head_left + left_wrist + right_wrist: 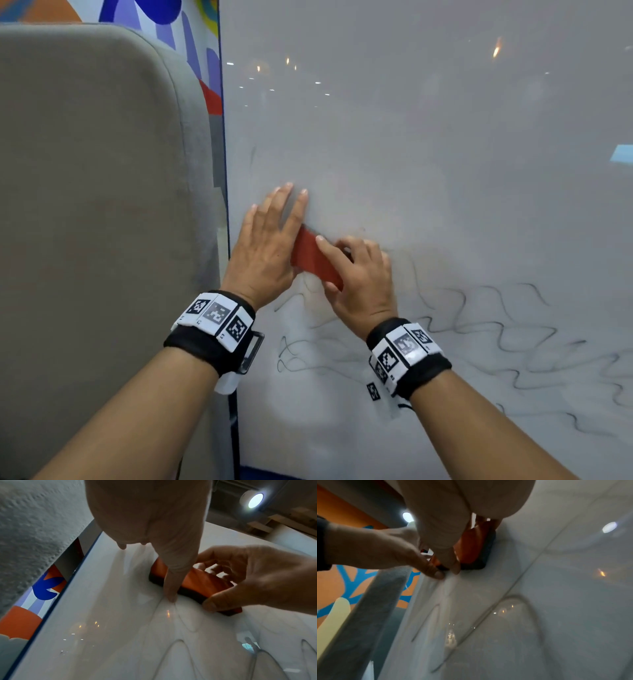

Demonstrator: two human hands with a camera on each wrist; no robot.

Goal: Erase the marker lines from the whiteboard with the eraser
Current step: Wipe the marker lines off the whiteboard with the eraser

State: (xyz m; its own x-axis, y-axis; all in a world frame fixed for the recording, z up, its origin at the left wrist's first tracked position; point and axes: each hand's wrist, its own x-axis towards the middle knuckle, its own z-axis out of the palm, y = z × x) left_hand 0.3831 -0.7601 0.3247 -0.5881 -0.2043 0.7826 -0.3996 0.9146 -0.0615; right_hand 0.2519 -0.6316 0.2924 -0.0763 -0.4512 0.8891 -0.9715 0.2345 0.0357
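My right grip (356, 274) grasped the eraser (313, 258), pad against the whiteboard (445, 171); left hand (265, 246) lay released alongside. Lines (479, 329) remained below the grip: firm, overlapping downward strokes advised.

Two hands, left hand (265, 246) and right hand (359, 274), one red eraser (313, 257), one whiteboard (428, 154), several wavy marker lines (479, 329) toward 5 o'clock (too tangled to count), one grey padded panel (96, 205).
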